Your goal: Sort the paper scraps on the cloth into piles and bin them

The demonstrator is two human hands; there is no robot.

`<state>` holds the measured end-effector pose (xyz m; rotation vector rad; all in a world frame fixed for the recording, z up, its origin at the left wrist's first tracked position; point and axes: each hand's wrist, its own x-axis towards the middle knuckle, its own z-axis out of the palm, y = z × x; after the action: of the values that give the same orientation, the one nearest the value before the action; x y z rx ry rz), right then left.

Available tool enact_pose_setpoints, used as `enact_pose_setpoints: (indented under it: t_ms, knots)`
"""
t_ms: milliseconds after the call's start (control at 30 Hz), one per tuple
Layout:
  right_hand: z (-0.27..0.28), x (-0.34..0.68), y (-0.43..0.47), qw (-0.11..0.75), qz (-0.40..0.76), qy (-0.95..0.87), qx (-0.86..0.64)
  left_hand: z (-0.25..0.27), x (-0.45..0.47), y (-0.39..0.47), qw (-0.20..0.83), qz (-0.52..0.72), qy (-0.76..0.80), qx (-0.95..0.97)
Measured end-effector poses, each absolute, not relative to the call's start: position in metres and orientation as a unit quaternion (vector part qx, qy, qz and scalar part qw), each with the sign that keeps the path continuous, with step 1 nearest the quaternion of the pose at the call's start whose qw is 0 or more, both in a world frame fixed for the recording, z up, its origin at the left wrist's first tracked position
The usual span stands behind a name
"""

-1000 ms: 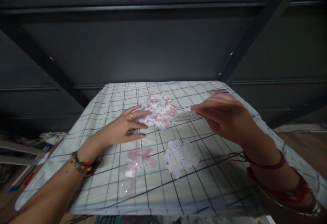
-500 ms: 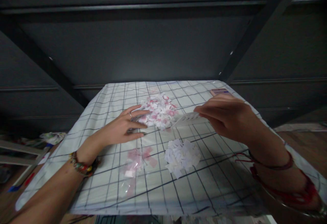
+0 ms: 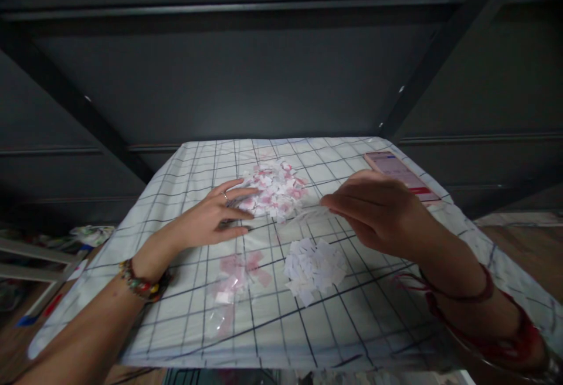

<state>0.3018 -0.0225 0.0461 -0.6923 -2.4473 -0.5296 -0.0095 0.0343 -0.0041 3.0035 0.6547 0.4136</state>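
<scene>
My left hand (image 3: 211,215) lies with fingers spread at the left edge of a heap of white and pink paper scraps (image 3: 277,188); a ring is on one finger. Pinched between the thumb and fingers of my right hand (image 3: 373,212) is a thin, translucent plastic piece (image 3: 310,214), blurred, reaching left toward that heap. What exactly it is I cannot make out. Closer to me sits a smaller pile of white paper scraps (image 3: 314,271). Left of it are pink scraps with clear, shiny plastic (image 3: 233,282).
A checked cloth (image 3: 176,309) covers the table. Beyond my right hand lies a pink-edged phone (image 3: 398,174) with its screen lit. A dark panelled wall (image 3: 264,80) rises at the table's back edge. Low on the left stands a pale wooden frame (image 3: 39,273).
My right hand has shifted left and slightly nearer with the translucent plastic piece, which now looks more blurred. More of the phone shows. My left hand stays in place.
</scene>
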Motion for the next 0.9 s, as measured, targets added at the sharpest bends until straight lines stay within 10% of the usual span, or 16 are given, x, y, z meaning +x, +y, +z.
enact_pose_setpoints:
  t_ms: [900]
  knots:
    - [0.044, 0.284, -0.033, 0.314, -0.147, -0.919, -0.188, 0.003, -0.005, 0.033, 0.021, 0.127, 0.217, 0.968]
